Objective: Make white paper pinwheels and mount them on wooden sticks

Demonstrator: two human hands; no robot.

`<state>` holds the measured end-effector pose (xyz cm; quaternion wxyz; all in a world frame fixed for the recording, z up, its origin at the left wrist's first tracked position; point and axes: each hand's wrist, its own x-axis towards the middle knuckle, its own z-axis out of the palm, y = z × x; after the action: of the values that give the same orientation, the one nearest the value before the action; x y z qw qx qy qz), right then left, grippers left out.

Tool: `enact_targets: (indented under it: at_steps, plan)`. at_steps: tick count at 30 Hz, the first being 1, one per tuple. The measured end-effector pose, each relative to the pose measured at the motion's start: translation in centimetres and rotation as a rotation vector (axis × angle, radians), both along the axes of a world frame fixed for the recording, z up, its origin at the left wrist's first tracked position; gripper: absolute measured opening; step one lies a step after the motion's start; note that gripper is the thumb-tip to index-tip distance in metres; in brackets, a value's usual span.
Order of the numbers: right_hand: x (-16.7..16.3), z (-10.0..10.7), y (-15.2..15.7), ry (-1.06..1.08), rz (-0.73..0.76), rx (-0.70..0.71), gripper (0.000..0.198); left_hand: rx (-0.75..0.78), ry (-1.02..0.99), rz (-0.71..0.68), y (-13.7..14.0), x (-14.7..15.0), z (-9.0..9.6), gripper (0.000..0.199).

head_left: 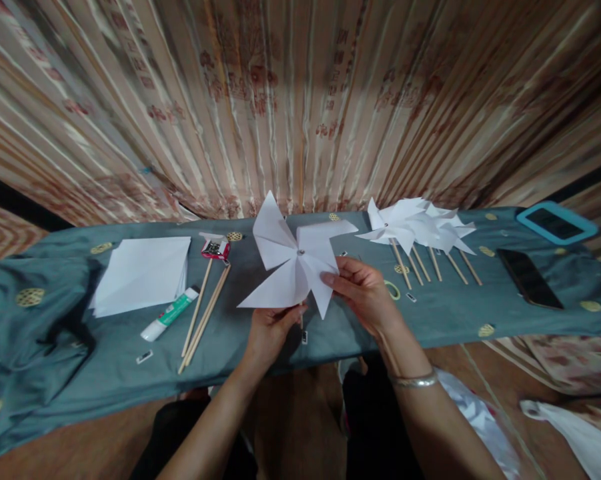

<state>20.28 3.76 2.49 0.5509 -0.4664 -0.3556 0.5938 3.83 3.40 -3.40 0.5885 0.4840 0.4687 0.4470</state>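
Observation:
A white paper pinwheel [316,261] is held up above the middle of the table, with a small round pin head at its centre. Just under it, my left hand [271,337] is closed around what looks like its stick, which the paper and fingers mostly hide. Between thumb and fingers, my right hand [363,293] pinches the edge of a lower right blade. Several finished pinwheels [420,223] on wooden sticks lie overlapping to the right, beyond my right hand. Scissors with a pale green handle [392,289] lie partly hidden behind that hand.
On the left of the green cloth-covered table [125,383] lie a stack of white paper [143,273], a glue stick [169,315], loose wooden sticks [205,320] and a small open red box [215,247]. A black phone [529,279] and blue-framed device [557,222] lie at right. A curtain [290,100] hangs behind.

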Motion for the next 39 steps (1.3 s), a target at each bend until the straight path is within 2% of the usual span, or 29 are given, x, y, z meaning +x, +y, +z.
enact_targets:
  at_steps: [4, 8, 14, 16, 19, 22, 25, 31, 36, 39]
  plan:
    - [-0.8, -0.8, -0.1, 0.009, 0.052, 0.012, 0.03, -0.009, -0.026, 0.027, -0.1, 0.1, -0.2, 0.016]
    - [-1.3, -0.8, -0.2, -0.027, 0.085, 0.057, 0.031, 0.014, 0.018, -0.002, -0.1, 0.0, 0.3, 0.015]
    - [1.5, 0.3, 0.0, -0.1, 0.21, 0.087, 0.056, -0.028, 0.033, -0.012, -0.1, -0.5, 1.0, 0.02]
    - [2.7, 0.5, 0.0, -0.114, 0.164, 0.125, 0.063, -0.047, 0.017, -0.016, -0.1, -0.6, 1.0, 0.02]
    - [3.5, 0.8, 0.1, -0.107, 0.047, 0.221, 0.058, -0.075, 0.014, -0.044, -0.3, -0.6, 0.9, 0.021]
    - [3.2, 1.1, 0.1, -0.067, 0.077, 0.283, 0.052, -0.084, 0.028, -0.072, -0.4, -0.6, 0.7, 0.02]
    - [2.3, 1.2, 0.1, -0.021, 0.094, 0.243, 0.043, -0.074, 0.052, -0.104, -0.5, -0.5, 0.5, 0.019]
    - [1.7, 0.4, 0.2, -0.048, -0.06, 0.122, 0.032, 0.013, 0.102, -0.145, -0.7, -0.6, -0.1, 0.016]
    - [1.7, 0.1, 0.2, -0.023, -0.082, 0.126, 0.026, 0.056, 0.179, -0.14, -0.6, -1.1, -1.0, 0.018]
    - [1.7, 0.3, 0.2, 0.003, -0.065, 0.126, 0.025, 0.144, 0.235, -0.152, -0.4, -1.4, -0.7, 0.02]
